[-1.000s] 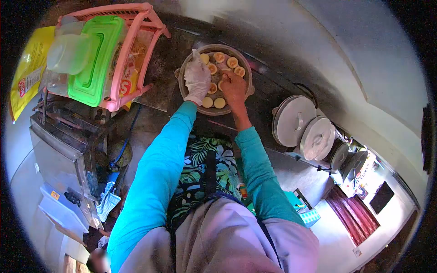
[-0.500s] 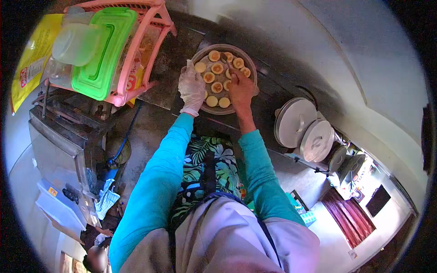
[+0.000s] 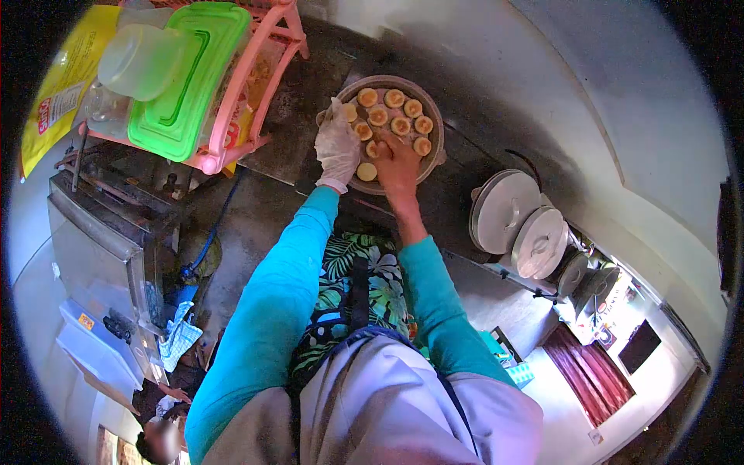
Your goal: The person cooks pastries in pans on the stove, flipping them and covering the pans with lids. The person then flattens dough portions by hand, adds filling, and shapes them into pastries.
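Observation:
A round pan [image 3: 439,128] holds several small round cakes [image 3: 401,126], most showing browned tops. One pale cake [image 3: 366,171] lies near the front rim, between my hands. My left hand [image 3: 338,147], in a loose clear glove, is over the pan's left side beside another pale cake [image 3: 349,113]; the glove hides how its fingers are set. Bare and with fingers bent together, my right hand [image 3: 399,172] reaches down among the cakes at the front middle. What its fingertips grip is hidden.
A pink rack [image 3: 232,93] with a green lid [image 3: 174,93] and a plastic tub [image 3: 132,62] stands left. Round metal lids [image 3: 508,209] lean at the right by the wall. A metal cabinet [image 3: 97,232] is lower left, with another person [image 3: 167,399] beyond it.
My right hand has moved toward the front of the pan, and the thin tool seen at its fingertips no longer shows. The view has shifted slightly.

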Tool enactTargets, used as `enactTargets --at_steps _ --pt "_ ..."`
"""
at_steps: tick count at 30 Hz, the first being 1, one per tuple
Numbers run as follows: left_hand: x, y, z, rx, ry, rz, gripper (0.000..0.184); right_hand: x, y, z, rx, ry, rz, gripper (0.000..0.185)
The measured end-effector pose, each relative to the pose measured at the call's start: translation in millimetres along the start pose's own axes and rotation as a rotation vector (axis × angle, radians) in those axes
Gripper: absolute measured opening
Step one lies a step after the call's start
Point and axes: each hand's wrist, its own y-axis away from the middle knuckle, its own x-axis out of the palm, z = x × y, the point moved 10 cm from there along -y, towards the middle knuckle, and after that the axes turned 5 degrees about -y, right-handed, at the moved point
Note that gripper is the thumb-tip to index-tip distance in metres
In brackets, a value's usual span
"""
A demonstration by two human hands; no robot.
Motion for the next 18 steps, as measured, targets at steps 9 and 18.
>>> enactTargets --at_steps 9,18 --pt "-35.0 24.5 27.6 -0.090 0.075 0.002 0.050 6.2 4.4 -20.0 0.146 -0.014 0.053 0.025" --pt "-48.5 51.0 43.8 -0.056 0.147 -0.077 0.038 15.6 36.7 12.9 0.117 0.131 0.087 0.026"
